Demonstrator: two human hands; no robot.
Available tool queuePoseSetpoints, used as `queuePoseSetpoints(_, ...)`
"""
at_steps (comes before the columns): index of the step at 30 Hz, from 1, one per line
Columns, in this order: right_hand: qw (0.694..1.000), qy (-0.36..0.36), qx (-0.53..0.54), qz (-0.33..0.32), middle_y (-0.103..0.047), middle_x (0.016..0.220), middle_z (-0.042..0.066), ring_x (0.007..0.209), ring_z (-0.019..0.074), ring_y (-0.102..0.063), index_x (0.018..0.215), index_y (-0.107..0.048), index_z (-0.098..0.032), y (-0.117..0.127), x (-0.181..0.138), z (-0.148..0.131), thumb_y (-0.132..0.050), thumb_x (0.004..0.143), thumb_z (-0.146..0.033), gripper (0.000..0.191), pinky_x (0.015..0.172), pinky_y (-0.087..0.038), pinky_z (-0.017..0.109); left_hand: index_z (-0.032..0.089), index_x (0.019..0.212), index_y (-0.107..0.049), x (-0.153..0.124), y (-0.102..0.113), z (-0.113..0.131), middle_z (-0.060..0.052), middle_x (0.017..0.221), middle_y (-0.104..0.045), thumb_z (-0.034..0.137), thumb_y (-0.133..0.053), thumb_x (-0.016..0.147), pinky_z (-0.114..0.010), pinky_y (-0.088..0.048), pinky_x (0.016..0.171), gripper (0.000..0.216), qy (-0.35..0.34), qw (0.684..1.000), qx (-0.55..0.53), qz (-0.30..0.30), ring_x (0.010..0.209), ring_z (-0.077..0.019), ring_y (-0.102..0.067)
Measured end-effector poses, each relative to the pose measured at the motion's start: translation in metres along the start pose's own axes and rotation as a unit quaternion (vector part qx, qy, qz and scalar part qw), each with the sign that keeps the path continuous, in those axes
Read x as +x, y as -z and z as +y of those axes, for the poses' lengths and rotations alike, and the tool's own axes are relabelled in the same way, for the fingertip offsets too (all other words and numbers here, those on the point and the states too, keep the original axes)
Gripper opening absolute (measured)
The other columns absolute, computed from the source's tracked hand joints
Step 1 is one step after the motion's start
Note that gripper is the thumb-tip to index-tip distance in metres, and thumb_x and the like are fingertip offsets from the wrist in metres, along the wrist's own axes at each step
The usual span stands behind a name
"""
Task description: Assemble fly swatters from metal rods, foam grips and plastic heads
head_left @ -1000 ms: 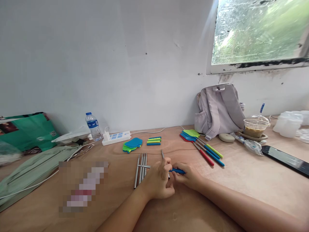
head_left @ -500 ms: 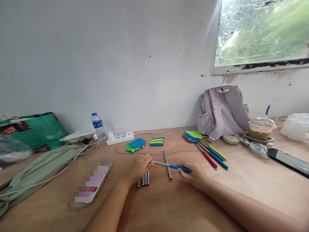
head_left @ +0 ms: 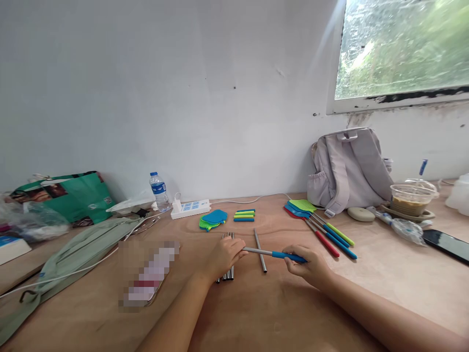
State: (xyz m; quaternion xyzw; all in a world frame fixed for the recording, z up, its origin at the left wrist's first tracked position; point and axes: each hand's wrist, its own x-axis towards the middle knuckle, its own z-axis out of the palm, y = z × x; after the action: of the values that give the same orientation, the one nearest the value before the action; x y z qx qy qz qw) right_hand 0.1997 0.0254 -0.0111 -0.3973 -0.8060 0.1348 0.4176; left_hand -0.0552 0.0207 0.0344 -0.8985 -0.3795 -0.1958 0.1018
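Both forearms stretch out low over the bench (head_left: 264, 313). Right hand (head_left: 311, 266) has its fingers clamped on the blue-handled rod (head_left: 273, 253), while the left hand (head_left: 223, 256) pinches the rod's bare metal tip, sitting over the loose steel rods (head_left: 227, 274).

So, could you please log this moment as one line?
right hand: grips blue-handled rod | left hand: pinches rod's metal tip, over metal rods | loose rod: flat on table

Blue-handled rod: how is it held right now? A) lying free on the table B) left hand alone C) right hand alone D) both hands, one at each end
D: the right hand grips the blue-handled rod at its blue end, while the left hand pinches its bare metal tip, above the loose metal rods on the table.
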Motion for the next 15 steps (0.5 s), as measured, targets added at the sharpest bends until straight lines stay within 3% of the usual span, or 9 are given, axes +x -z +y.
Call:
queuePoseSetpoints(4, 0.999, -0.033, 0.001, -0.033, -0.053, 0.054, -0.001, 0.048, 0.0104, -0.043, 0.070, -0.060, -0.019, 0.001, 0.006, -0.002, -0.048, 0.071, -0.027, 0.014, 0.047, -0.033, 0.022, 0.019, 0.074, -0.049, 0.002, -0.006, -0.001, 0.000, 0.070, -0.056, 0.032, -0.033, 0.090, -0.026, -0.035, 0.059, 0.026, 0.027, 1.000, -0.005, 0.008, 0.064, -0.0147, -0.048)
queuePoseSetpoints(6, 0.997, -0.053, 0.005, -0.056, -0.051, 0.054, -0.002, 0.049, 0.0108, -0.043, 0.069, -0.059, -0.018, 0.001, 0.011, -0.005, -0.047, 0.075, -0.031, 0.018, 0.048, -0.031, 0.022, 0.019, 0.080, -0.050, 0.003, -0.010, -0.004, -0.001, 0.075, -0.057, 0.033, -0.035, 0.089, -0.028, -0.037, 0.065, 0.022, 0.053, 0.998, -0.020, 0.039, 0.070, -0.0155, -0.051)
queuePoseSetpoints(9, 0.995, -0.075, 0.022, -0.058, -0.053, 0.056, -0.002, 0.053, 0.0120, -0.045, 0.068, -0.057, -0.018, 0.001, 0.016, -0.008, -0.043, 0.080, -0.037, 0.027, 0.050, -0.031, 0.023, 0.019, 0.101, -0.047, 0.003, -0.021, -0.019, -0.004, 0.091, -0.057, 0.032, -0.036, 0.088, -0.032, -0.039, 0.080, 0.022, 0.113, 0.980, -0.055, 0.155, 0.088, -0.0173, -0.052)
queuePoseSetpoints(12, 0.992, -0.107, 0.049, -0.038, -0.055, 0.060, -0.001, 0.058, 0.0135, -0.049, 0.070, -0.058, -0.017, -0.001, 0.017, -0.006, -0.042, 0.081, -0.040, 0.030, 0.053, -0.033, 0.023, 0.017, 0.108, -0.044, 0.000, -0.033, -0.050, -0.009, 0.101, -0.056, 0.027, -0.029, 0.089, -0.035, -0.039, 0.086, 0.027, 0.204, 0.937, -0.053, 0.280, 0.097, -0.0186, -0.051)
queuePoseSetpoints(15, 0.988, -0.138, 0.074, -0.014, -0.056, 0.064, 0.000, 0.063, 0.0146, -0.050, 0.072, -0.058, -0.016, -0.002, 0.017, 0.000, -0.040, 0.082, -0.043, 0.034, 0.056, -0.035, 0.024, 0.015, 0.104, -0.050, -0.006, -0.041, -0.088, -0.011, 0.102, -0.059, 0.022, -0.028, 0.086, -0.039, -0.039, 0.086, 0.029, 0.259, 0.935, 0.016, 0.241, 0.099, -0.0231, -0.052)
